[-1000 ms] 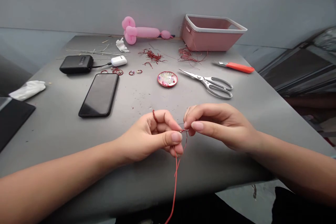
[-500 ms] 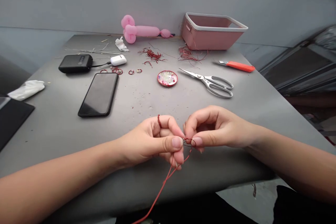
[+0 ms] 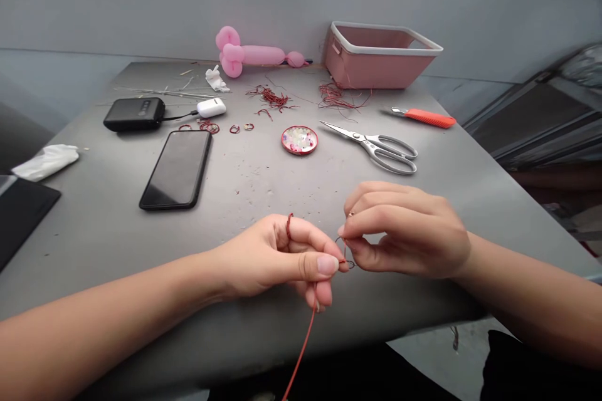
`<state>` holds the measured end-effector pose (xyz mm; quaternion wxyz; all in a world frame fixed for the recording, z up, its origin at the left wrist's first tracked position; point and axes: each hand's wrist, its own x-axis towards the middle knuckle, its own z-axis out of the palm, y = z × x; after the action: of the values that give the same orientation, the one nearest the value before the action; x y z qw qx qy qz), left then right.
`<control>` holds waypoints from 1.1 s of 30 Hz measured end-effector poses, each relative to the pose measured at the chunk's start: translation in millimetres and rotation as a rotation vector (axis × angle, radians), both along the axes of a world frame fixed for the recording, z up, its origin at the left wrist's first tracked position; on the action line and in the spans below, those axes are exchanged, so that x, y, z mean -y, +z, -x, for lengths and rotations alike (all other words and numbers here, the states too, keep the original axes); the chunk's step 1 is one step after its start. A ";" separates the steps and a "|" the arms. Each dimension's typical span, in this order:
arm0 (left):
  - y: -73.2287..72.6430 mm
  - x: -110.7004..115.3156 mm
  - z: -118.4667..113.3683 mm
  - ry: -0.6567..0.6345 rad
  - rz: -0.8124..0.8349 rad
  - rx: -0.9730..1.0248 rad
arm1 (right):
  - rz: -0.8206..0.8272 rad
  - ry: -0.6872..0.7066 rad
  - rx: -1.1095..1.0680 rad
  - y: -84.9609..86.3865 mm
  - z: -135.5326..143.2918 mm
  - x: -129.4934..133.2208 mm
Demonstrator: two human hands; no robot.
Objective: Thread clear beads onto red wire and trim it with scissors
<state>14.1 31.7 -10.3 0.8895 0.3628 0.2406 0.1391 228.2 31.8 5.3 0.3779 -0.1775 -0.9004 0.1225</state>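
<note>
Shifted slightly right since earlier, my left hand (image 3: 277, 258) pinches red cord (image 3: 311, 321); my right hand (image 3: 410, 232) pinches it farther right.

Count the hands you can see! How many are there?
2. The left hand is front and centre, pinching red cord between thumb and fingers. The right hand is close beside it, on the scissors' side. No others show.
</note>
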 end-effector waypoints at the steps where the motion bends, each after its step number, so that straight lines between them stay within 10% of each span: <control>1: 1.4 0.2 -0.2 -0.013 -0.005 -0.020 | -0.066 -0.009 0.003 0.2 0.4 0.3; 9: 11.7 12.4 -5.3 -0.004 -0.181 -0.093 | -0.183 -0.279 -0.108 -1.8 -8.0 -3.5; 12: 16.4 15.7 -3.5 0.181 -0.531 -0.133 | 0.035 -0.394 -0.275 -0.2 -7.5 -0.5; 17: 12.8 15.0 0.4 0.412 -1.351 -0.279 | 0.355 -0.153 -0.131 5.8 0.6 13.8; 20: 7.9 14.2 0.4 0.419 -1.541 -0.334 | 0.384 -0.100 -0.086 4.9 4.7 18.4; 33: 22.3 12.0 -4.9 0.301 -0.336 -0.137 | -0.404 -0.029 0.226 24.8 -10.2 17.1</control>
<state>19.0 19.7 12.0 0.7675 0.4742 0.3253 0.2834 238.4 14.7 30.1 0.3040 -0.1239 -0.9406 -0.0866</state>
